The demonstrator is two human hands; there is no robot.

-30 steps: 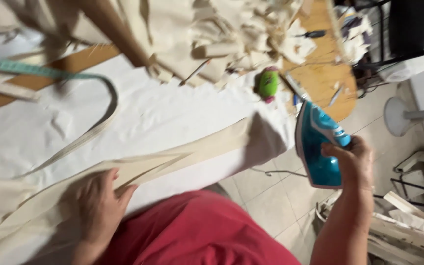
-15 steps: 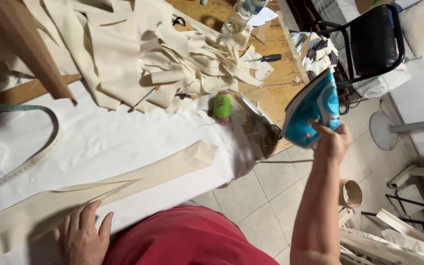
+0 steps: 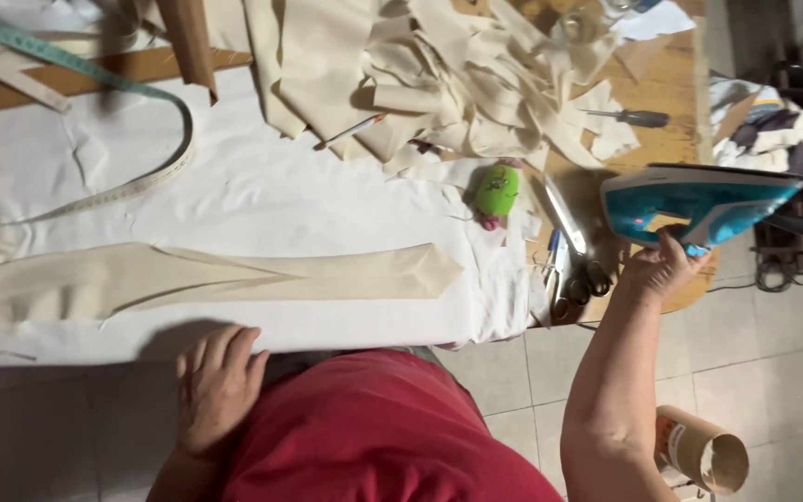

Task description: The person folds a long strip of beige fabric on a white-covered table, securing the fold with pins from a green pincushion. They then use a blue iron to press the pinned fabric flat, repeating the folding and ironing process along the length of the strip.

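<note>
Setting: wooden desk (image 3: pixel 671 88) over a pale tiled floor (image 3: pixel 773 372); most of the desk lies under a white pressing cloth (image 3: pixel 262 200); view from above, over a red shirt (image 3: pixel 383 432)
Landmark: long cream fabric strip (image 3: pixel 234 274), folded to a point, flat on the white cloth; every place below is given from it
Right hand: right hand (image 3: pixel 662 270) well off past the strip's pointed end, at the desk's edge; fingers curled shut round the handle of the teal iron (image 3: pixel 699 204); iron lifted, its flat side turned up and level, not touching any cloth
Left hand: left hand (image 3: pixel 218 381) just on the near side of the strip, fingers loosely spread and resting on the cloth's near edge; holds nothing
Change: a second ago the left hand lay pressed on the strip and the iron hung out over the floor; now the hand is off the strip and the iron has swung in over the desk's corner; strip lies smoothed and free, so I judge pressing is about to begin or resume
Beyond the point: green pincushion (image 3: pixel 497 191), then scissors (image 3: pixel 578 270) nearer the iron
Far side: heap of cream offcuts (image 3: pixel 439 74); screwdriver (image 3: pixel 629 117) beside the heap
Far left: measuring tape (image 3: pixel 95 79) curving across the cloth
Floor: cardboard tube (image 3: pixel 704 451) below the right arm
</note>
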